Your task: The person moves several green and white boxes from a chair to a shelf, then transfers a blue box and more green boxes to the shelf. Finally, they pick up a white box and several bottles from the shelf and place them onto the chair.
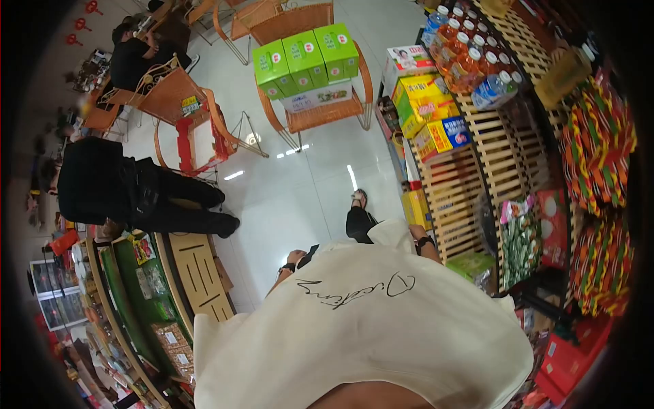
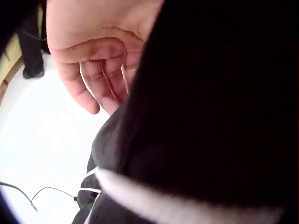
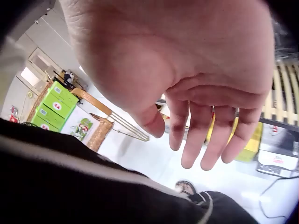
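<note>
My left hand point(image 1: 296, 257) hangs low at my side, close to the black trousers point(image 2: 196, 116). Its loosely bent fingers point(image 2: 88, 88) hold nothing in the left wrist view, where the dark cloth covers part of them. On the other side, my right hand point(image 1: 416, 232) hangs near the slatted wooden shelf point(image 1: 453, 204). The right wrist view shows its bare palm point(image 3: 187, 60), with relaxed fingers pointing down over the floor and nothing in them. A yellow box point(image 1: 417, 208) stands by the shelf's foot, nearest to this hand.
Ahead, a wicker chair point(image 1: 327, 121) carries green boxes point(image 1: 303, 61). Bottles point(image 1: 470, 54) and packets stand on the right shelf. At left are a person in black point(image 1: 150, 191), another chair with a red carton point(image 1: 187, 146), and a low goods shelf point(image 1: 136, 293). Pale tiles point(image 1: 300, 184) lie between.
</note>
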### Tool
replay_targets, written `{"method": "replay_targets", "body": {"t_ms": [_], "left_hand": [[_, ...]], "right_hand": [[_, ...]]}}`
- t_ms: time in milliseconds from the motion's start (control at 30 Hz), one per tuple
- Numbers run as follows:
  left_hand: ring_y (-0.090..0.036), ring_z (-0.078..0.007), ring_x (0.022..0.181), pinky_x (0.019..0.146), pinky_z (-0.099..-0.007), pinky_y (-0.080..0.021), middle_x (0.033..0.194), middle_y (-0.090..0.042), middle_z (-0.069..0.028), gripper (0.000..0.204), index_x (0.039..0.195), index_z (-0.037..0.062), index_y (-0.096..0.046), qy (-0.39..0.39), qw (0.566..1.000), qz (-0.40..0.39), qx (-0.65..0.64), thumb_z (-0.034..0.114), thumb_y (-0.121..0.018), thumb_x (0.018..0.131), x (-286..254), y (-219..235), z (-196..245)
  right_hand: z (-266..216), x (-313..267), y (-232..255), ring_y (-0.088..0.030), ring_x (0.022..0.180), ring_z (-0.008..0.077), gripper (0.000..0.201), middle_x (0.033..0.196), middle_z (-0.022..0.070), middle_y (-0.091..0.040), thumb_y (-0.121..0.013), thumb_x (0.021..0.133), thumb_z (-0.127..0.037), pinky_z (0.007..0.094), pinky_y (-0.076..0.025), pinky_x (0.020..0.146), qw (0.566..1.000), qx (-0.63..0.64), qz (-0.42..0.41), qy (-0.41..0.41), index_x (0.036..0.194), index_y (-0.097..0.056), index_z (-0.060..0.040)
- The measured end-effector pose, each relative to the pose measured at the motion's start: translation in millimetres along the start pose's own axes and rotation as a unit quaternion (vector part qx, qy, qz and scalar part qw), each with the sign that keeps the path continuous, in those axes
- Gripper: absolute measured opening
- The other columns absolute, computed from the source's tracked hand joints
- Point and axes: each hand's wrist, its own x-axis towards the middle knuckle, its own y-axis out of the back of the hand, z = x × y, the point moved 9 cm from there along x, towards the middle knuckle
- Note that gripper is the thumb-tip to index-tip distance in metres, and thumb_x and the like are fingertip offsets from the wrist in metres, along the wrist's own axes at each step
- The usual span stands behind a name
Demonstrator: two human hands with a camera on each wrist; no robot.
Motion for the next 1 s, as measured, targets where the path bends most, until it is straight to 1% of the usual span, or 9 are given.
{"method": "replay_targets", "body": {"t_ms": [67,100,133,367,467,600,700,767,1000], "left_hand": [[-0.055,-0.0197,0.069,0.065,-0.0296,-0.042,0.073,-0.056,-0.0137,0.032,0.087,0.0065,-0.055,0.013,0.999,0.027,0.023,0.029,-0.044,0.067,4,4,14],[-0.055,-0.0177,0.061,0.057,-0.0279,-0.043,0.069,-0.057,-0.0113,0.029,0.082,0.0035,-0.054,0.008,0.997,0.07,-0.031,0.026,-0.044,0.067,34,90,100],[-0.054,-0.0156,0.057,0.054,-0.0264,-0.043,0.066,-0.057,-0.0097,0.027,0.08,0.0019,-0.053,-0.022,0.996,0.08,-0.044,0.024,-0.043,0.068,51,96,120],[-0.054,-0.0162,0.064,0.055,-0.0243,-0.043,0.072,-0.055,-0.0119,0.025,0.084,-0.0013,-0.051,-0.082,0.975,0.054,-0.2,0.018,-0.041,0.072,111,141,248],[-0.05,-0.0104,0.062,0.054,-0.0209,-0.038,0.074,-0.055,-0.0048,0.022,0.088,0.0055,-0.05,-0.085,0.966,0.033,-0.243,0.02,-0.039,0.075,126,137,272],[-0.048,-0.0108,0.056,0.046,-0.0185,-0.036,0.073,-0.053,-0.0042,0.024,0.09,0.004,-0.049,-0.01,0.961,-0.13,-0.244,0.02,-0.04,0.074,151,107,263],[-0.047,-0.0106,0.056,0.044,-0.019,-0.036,0.072,-0.053,-0.0045,0.023,0.09,0.0045,-0.049,0.076,0.934,-0.038,-0.347,0.019,-0.04,0.074,164,135,271],[-0.048,-0.0108,0.058,0.048,-0.0225,-0.038,0.075,-0.054,-0.0042,0.023,0.09,0.0065,-0.049,0.072,0.951,-0.026,-0.3,0.019,-0.038,0.074,191,153,272],[-0.049,-0.0119,0.07,0.059,-0.0235,-0.039,0.082,-0.053,-0.0039,0.025,0.092,0.0083,-0.048,0.013,0.952,-0.048,-0.302,0.021,-0.037,0.075,262,202,387]], "right_hand": [[-34,-17,10,-0.05,0.068,0.0211,0.031,0.074,0.0118,-0.055,-0.045,0.067,-0.028,0.0288,-0.038,0.062,0.996,0.011,0.005,-0.087,0.078,-0.054,-0.0001],[-115,68,11,-0.051,0.064,0.0202,0.031,0.071,0.0105,-0.055,-0.043,0.068,-0.028,0.0287,-0.038,0.059,0.999,0.015,0.003,-0.044,0.074,-0.054,0.0005],[-132,81,22,-0.051,0.06,0.0194,0.032,0.067,0.0093,-0.055,-0.042,0.068,-0.028,0.0287,-0.038,0.056,0.999,-0.007,0.01,-0.037,0.07,-0.054,0.0011],[-175,150,28,-0.052,0.059,0.0133,0.026,0.065,0.0079,-0.054,-0.047,0.069,-0.023,0.0235,-0.041,0.05,0.998,0.051,0.006,-0.029,0.08,-0.052,-0.0003],[-177,151,20,-0.052,0.06,0.0136,0.026,0.068,0.0084,-0.055,-0.048,0.068,-0.023,0.0233,-0.041,0.051,0.999,0.018,-0.027,-0.044,0.079,-0.053,-0.0001],[-141,160,23,-0.052,0.059,0.0141,0.026,0.068,0.0082,-0.055,-0.049,0.067,-0.023,0.0238,-0.041,0.053,0.997,-0.044,-0.056,-0.035,0.077,-0.055,0.0001],[-121,165,51,-0.051,0.055,0.015,0.028,0.067,0.0072,-0.055,-0.05,0.066,-0.025,0.0247,-0.04,0.052,0.999,0.028,-0.014,0.013,0.077,-0.055,0.0008],[-134,135,77,-0.047,0.049,0.0124,0.023,0.057,0.0023,-0.049,-0.05,0.065,-0.028,0.026,-0.035,0.04,0.982,0.06,0.01,-0.177,0.065,-0.051,-0.0052],[-125,161,84,-0.044,0.037,0.0146,0.027,0.056,0.0066,-0.051,-0.038,0.067,-0.028,0.0264,-0.033,0.033,0.928,0.189,0.101,-0.304,0.074,-0.052,-0.0064]]}}
